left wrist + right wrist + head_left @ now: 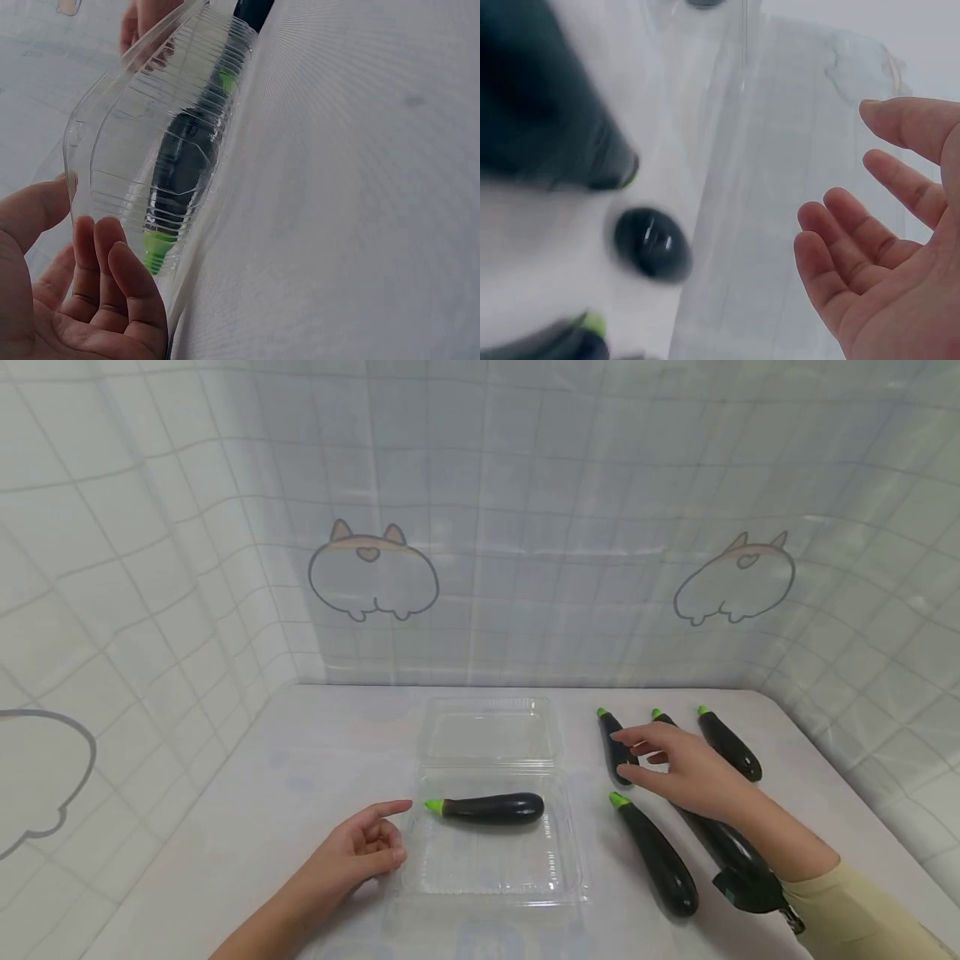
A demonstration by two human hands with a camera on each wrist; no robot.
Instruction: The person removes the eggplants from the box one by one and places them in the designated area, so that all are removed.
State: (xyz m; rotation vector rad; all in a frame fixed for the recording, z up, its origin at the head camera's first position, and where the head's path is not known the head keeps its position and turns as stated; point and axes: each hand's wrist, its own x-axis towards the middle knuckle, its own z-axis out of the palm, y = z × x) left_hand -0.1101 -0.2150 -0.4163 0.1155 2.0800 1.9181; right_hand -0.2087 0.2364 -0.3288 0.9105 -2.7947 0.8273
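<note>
A clear hinged plastic container [491, 885] lies with its lid [491, 731] folded back. Inside its base rests one dark eggplant [495, 808], green tip toward the left. My left hand [360, 847] is at the container's left edge, index finger extended and the others loosely bent; the left wrist view shows fingertips [133, 270] by the clear wall. To the right, my right hand [671, 760] hovers with spread, bent fingers over an eggplant [611, 739], and nothing is visible in its grasp. The right wrist view shows that hand [900, 247] with a gap between thumb and fingers.
More eggplants lie on the right of the white tabletop [300, 760]: one in front [660, 860], one partly under my right forearm [731, 847], one at far right [729, 745]. A dark clip-like piece [750, 892] is by my right wrist. Grid-patterned sheeting [525, 485] encloses the table.
</note>
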